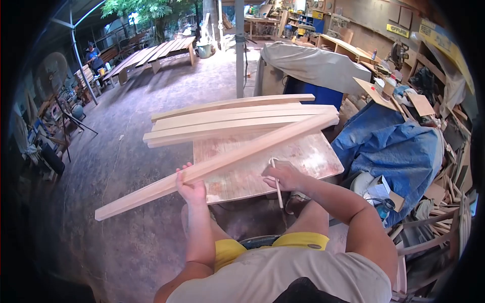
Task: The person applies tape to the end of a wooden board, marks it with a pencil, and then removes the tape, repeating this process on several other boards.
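Beam of pale wood [242,153] slants across a wooden surface [310,154] in front of a seated person, with its near end reaching out beyond the left edge. The left hand [193,189] has its grip closed about the beam near that edge, palm turned up; the right hand's [284,175] grip is clamped on a thin stick [279,194] above the surface's near edge.

The likeliest trouble is tipping: with so much wood overhanging, a slackened left grip could let the near end drop. A sideways swing could also knock the neighbouring boards [237,123], which lie along the far side and jut past the left edge themselves. The beam's far end meets their right ends; whether it rests on them is unclear. The stick's lower tip points toward the person's legs, so a slip could jab a thigh.

Room to move lies leftward, over a broad stretch of floor [121,161]. To the right, a blue tarp [394,151] and heaped offcuts [444,222] crowd close.
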